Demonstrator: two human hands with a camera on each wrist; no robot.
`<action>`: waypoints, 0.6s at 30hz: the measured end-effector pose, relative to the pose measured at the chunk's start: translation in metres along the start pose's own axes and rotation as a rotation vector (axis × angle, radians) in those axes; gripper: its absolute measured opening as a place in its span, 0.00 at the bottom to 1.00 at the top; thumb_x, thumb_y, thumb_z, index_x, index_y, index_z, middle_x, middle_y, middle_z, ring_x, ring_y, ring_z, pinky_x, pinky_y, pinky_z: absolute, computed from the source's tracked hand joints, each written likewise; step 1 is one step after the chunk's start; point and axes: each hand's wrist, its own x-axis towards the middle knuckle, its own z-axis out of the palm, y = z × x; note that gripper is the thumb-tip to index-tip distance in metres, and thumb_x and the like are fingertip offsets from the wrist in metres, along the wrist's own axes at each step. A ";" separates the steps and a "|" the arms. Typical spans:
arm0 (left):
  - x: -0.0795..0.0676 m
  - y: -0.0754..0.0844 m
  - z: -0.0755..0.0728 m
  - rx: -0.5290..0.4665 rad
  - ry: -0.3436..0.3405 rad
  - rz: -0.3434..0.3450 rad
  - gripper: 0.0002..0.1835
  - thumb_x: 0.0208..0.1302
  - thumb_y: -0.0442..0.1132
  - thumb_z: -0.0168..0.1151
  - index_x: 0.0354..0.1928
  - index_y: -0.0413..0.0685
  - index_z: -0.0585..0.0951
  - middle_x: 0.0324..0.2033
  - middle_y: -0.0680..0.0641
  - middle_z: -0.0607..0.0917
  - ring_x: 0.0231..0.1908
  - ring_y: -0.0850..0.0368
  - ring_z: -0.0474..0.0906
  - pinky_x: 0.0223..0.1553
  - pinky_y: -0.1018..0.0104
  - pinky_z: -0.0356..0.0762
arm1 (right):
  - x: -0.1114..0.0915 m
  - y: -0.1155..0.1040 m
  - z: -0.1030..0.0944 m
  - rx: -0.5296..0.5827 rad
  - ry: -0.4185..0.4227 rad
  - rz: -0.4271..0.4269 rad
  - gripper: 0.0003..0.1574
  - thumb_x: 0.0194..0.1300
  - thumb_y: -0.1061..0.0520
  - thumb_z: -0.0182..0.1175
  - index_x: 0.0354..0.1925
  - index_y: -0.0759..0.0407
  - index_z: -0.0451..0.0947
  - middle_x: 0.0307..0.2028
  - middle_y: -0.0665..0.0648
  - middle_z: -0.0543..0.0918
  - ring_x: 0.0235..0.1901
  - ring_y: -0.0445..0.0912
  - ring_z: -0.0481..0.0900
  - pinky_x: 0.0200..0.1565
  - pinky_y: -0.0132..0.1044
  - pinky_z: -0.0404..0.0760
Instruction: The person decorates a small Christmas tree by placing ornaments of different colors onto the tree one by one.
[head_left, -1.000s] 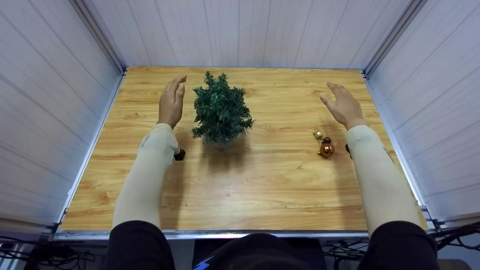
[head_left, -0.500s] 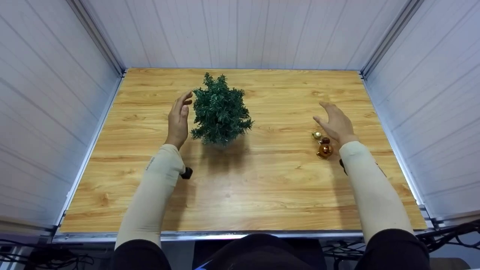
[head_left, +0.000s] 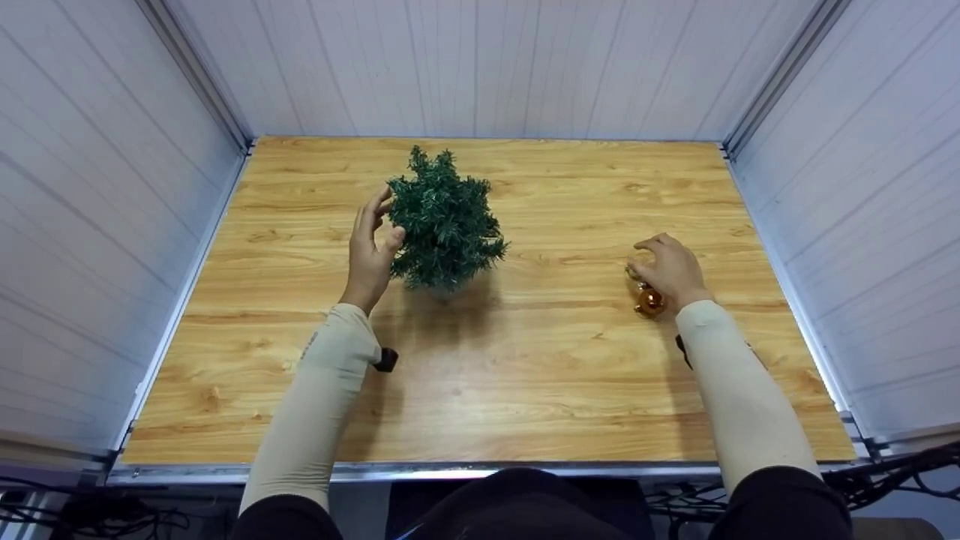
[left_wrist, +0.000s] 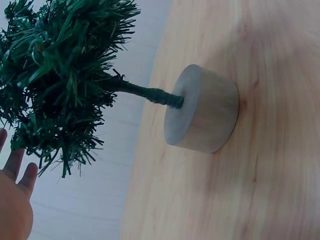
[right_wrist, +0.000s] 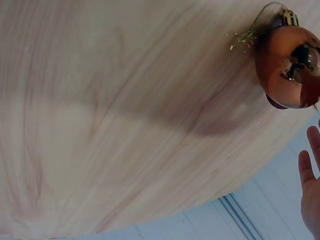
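Reading the tabletop (head_left: 525,390) as a dial with 12 at its far edge, the tree (head_left: 444,225) stands upright near 11 o'clock on its pale base (left_wrist: 205,112), which rests flat on the wood. The orange bauble (head_left: 650,301) lies at 3 o'clock, with the gold bauble (head_left: 631,274) near it toward 11, partly hidden. The left hand (head_left: 371,259) is at the tree's 8-to-9 o'clock side, thumb and fingers apart, gripping nothing; whether its fingertips brush the needles I cannot tell. The right hand (head_left: 673,270) is over the baubles from their 1 o'clock side, fingers bent toward the thumb with a gap between, seemingly holding nothing. The work looks barely begun: the tree is standing, no ornament shows on its visible branches, and the picking up of any bauble appears left to do.
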 end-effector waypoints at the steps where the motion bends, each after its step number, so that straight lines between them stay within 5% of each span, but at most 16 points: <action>1: -0.001 -0.001 0.000 0.002 -0.002 -0.005 0.31 0.70 0.38 0.55 0.72 0.38 0.61 0.68 0.37 0.66 0.67 0.37 0.63 0.68 0.45 0.57 | 0.000 0.000 0.001 -0.002 -0.003 0.001 0.29 0.69 0.44 0.60 0.60 0.61 0.77 0.56 0.64 0.76 0.55 0.62 0.74 0.59 0.60 0.69; 12: -0.006 -0.009 0.004 0.069 0.012 -0.059 0.31 0.69 0.36 0.59 0.72 0.41 0.63 0.68 0.38 0.66 0.67 0.45 0.63 0.69 0.49 0.57 | -0.004 0.004 0.008 0.003 -0.054 0.038 0.24 0.67 0.50 0.62 0.57 0.61 0.78 0.53 0.64 0.80 0.54 0.62 0.74 0.60 0.62 0.65; 18: -0.006 -0.010 0.005 0.064 0.027 -0.104 0.30 0.68 0.37 0.61 0.69 0.40 0.66 0.67 0.37 0.67 0.64 0.41 0.67 0.67 0.44 0.60 | -0.003 0.007 0.012 -0.033 -0.026 0.013 0.21 0.66 0.51 0.63 0.52 0.62 0.81 0.48 0.64 0.82 0.52 0.62 0.75 0.56 0.62 0.68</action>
